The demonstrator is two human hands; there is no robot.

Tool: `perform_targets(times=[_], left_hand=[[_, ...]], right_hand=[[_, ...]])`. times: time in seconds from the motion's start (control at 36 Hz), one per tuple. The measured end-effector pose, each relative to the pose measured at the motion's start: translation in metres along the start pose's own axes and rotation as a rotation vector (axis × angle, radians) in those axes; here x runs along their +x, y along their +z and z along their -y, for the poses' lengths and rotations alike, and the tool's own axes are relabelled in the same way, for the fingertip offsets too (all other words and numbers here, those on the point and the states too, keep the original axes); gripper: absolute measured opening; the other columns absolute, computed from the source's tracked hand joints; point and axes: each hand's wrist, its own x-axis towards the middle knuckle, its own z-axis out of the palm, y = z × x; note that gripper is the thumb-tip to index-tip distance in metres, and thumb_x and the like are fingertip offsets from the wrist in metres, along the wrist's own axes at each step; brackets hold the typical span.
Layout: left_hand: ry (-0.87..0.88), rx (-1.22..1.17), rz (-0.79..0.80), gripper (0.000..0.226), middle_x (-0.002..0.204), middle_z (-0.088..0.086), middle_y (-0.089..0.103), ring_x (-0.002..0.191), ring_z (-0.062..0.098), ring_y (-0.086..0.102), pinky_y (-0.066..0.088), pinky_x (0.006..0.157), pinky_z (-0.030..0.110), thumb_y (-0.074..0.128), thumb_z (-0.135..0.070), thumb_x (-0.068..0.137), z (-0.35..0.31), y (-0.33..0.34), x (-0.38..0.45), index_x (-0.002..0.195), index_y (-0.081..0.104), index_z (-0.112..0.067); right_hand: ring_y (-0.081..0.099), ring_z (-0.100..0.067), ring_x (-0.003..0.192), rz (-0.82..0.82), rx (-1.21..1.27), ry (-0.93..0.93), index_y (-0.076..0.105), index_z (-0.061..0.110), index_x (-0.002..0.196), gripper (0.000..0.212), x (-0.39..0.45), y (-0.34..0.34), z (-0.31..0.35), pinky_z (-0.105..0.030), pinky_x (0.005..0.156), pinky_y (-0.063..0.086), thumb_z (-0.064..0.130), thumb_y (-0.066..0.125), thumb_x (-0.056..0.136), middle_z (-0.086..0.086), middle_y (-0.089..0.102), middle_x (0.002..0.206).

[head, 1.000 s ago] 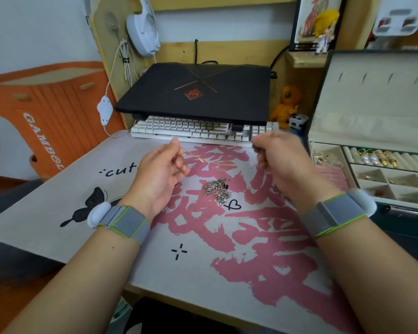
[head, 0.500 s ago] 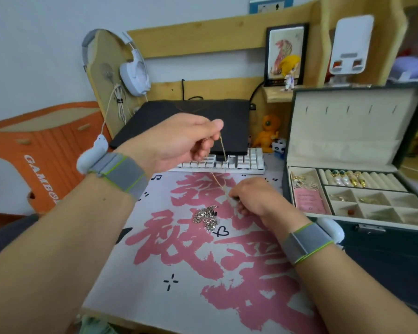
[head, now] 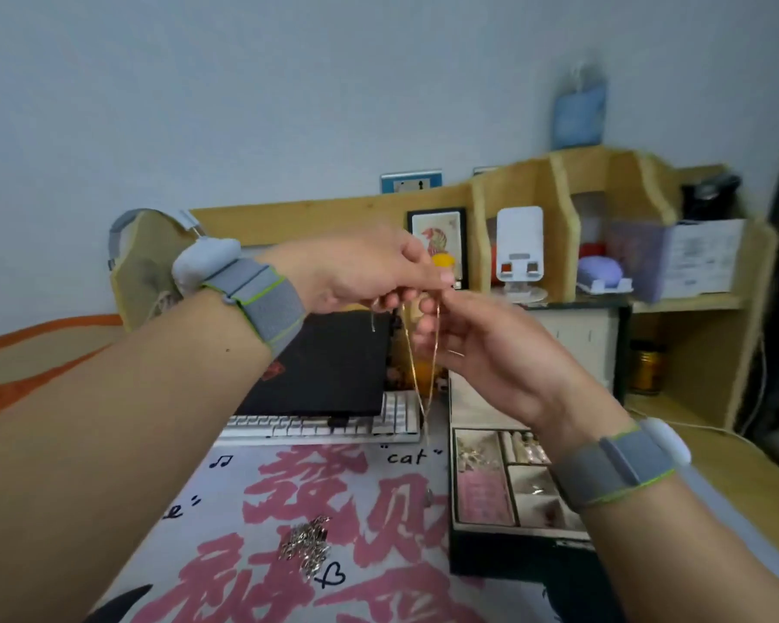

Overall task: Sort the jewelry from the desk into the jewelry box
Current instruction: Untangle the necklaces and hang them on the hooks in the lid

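A thin gold chain (head: 419,375) hangs in a long loop in front of me, well above the desk. My left hand (head: 365,272) pinches its top end. My right hand (head: 491,348) meets it from the right, fingertips on the chain's other end. A tangled pile of silver chain (head: 306,546) lies on the pink and white desk mat. The open dark jewelry box (head: 513,550) stands at the right, with pale compartments holding small pieces and a pink card. My right wrist hides part of the box.
A black closed laptop (head: 329,361) rests over a white keyboard (head: 320,427) behind the mat (head: 226,496). Wooden shelves (head: 558,182) along the wall carry a framed picture, a white stand and boxes. A jar stands in the lower shelf at right.
Both hands have risen from the mat to shelf height, lifting the gold chain off the desk. My right hand came up to my left. My view tilted upward.
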Motion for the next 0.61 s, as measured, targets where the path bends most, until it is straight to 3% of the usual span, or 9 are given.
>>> perform_targets(times=[0.17,0.28,0.44,0.61], left_hand=[[0.066,-0.017,-0.018,0.028,0.057,-0.006,0.052,0.056,0.01,0.044,0.036,0.058,0.028,0.072,-0.036,0.094,-0.018,0.011,0.032,0.073,0.063,-0.019],[0.102,-0.09,-0.006,0.032,0.063,-0.003,0.053,0.062,0.012,0.047,0.04,0.062,0.031,0.071,-0.033,0.095,-0.022,0.022,0.053,0.064,0.069,-0.026],[0.155,-0.259,-0.028,0.014,0.067,-0.003,0.058,0.062,0.01,0.052,0.04,0.057,0.024,0.069,-0.022,0.097,-0.027,0.045,0.093,0.083,0.068,-0.018],[0.169,-0.536,-0.043,0.009,0.074,0.0,0.062,0.066,0.013,0.055,0.04,0.061,0.026,0.064,-0.014,0.1,-0.023,0.07,0.12,0.093,0.069,-0.015]], right_hand=[[0.057,-0.018,0.067,0.08,-0.12,-0.018,0.067,0.003,0.1,0.014,-0.011,-0.035,0.037,-0.035,0.082,0.053,0.012,0.056,0.099,-0.007,0.053,0.072],[0.053,-0.016,0.063,0.016,-0.266,-0.053,0.069,0.005,0.095,0.014,-0.014,-0.064,0.05,-0.035,0.079,0.052,0.009,0.056,0.1,-0.005,0.052,0.068],[0.053,-0.017,0.063,-0.096,-0.311,-0.073,0.068,0.004,0.099,0.014,-0.014,-0.121,0.052,-0.036,0.08,0.055,0.011,0.057,0.1,-0.005,0.05,0.069],[0.057,-0.017,0.068,-0.162,-0.443,-0.057,0.069,0.001,0.105,0.017,-0.009,-0.154,0.035,-0.038,0.084,0.055,0.014,0.059,0.1,-0.002,0.055,0.07]])
